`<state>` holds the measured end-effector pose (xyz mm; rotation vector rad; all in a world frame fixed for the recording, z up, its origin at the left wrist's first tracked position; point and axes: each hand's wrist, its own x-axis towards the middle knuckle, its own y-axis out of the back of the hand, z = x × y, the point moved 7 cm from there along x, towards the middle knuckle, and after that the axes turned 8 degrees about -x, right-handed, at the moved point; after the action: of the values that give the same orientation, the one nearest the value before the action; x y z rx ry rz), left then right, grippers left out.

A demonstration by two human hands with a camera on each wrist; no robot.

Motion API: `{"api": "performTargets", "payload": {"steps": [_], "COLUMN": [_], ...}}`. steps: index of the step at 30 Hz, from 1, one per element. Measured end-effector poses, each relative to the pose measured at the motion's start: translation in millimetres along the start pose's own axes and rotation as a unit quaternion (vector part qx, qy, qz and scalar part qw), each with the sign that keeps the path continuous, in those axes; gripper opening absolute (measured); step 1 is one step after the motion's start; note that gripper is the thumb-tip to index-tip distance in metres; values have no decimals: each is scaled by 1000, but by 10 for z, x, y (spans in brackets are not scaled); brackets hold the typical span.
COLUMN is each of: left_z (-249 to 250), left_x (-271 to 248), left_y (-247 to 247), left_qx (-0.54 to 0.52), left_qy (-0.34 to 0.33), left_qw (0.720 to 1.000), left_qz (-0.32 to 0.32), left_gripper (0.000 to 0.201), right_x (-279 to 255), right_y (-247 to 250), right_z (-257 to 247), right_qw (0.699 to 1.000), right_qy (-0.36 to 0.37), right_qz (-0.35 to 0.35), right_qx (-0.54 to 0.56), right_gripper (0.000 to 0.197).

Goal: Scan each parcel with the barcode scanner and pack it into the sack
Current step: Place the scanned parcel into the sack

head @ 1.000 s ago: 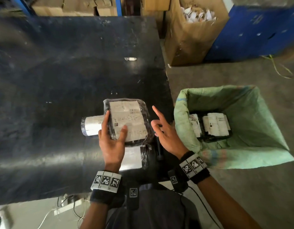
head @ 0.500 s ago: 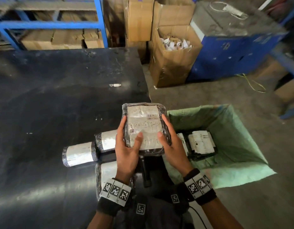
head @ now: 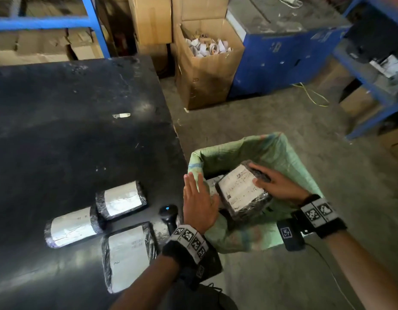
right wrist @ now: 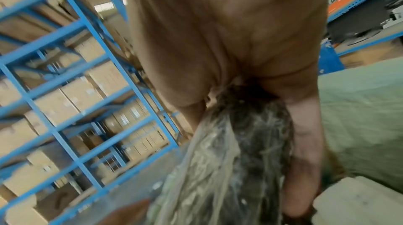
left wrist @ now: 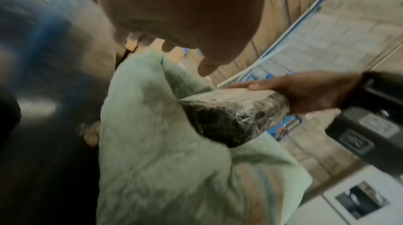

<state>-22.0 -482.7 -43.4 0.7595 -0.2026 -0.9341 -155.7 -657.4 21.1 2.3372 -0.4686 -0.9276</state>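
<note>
Parcel [head: 242,193] over parcel-holding sack [head: 289,166]

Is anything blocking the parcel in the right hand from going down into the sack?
Nothing visible. The right hand holds the parcel over the open sack; the left hand is beside it at the rim, and packed parcels lie lower inside.

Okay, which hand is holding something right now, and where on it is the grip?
The right hand grips the wrapped parcel by its far end, over the green sack. The left hand is flat and holds nothing.
</note>
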Motion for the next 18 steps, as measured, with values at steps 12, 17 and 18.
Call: {"api": "performTargets", "payload": {"steps": [12,17,18], "left_z": [-91,-135,-151], "left_x": [108,148,155], "left_y": [-516,-539,-551], "left_qx": [35,26,27], "left_qy": [31,30,32], "left_qw": [998,998,998], "left_qz": [49,55,56], "left_gripper": [74,72,72], "right_x": [1397,1660,1716], "right_y": [-742,-1291,-1356], "right_z": [780,1222,1320], "right_qw": [995,986,980], "right_qy": [-48,-76,-82], "right_qz": [-73,-86,-88], "right_qx": [57,-122,-161], "right_gripper": [62,79,81]}}
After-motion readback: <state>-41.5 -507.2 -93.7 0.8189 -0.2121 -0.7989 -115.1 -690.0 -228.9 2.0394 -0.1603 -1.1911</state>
